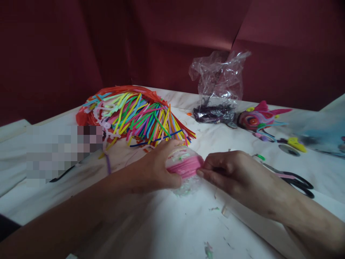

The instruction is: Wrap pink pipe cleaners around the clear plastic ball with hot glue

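Observation:
A clear, ball-like object (183,155) with white and greenish bits showing inside has a thick band of pink pipe cleaner (186,166) wound around its middle. My left hand (159,166) is wrapped around the ball's left side, thumb below and fingers behind, partly hidden. At the band's right edge, my right hand (226,171) pinches the pink pipe cleaner between thumb and forefinger; the strand's end is hidden in the fingers. Behind the ball lies a large heap of many-coloured pipe cleaners (145,117) on a red plastic bag (81,117).
Black-handled scissors (299,183) lie at the right. A clear plastic bag (221,77) with dark shredded strands (214,113) stands at the back. A colourful fish-like craft (253,118) sits to its right. Small scraps (208,250) dot the white marbled table (167,230).

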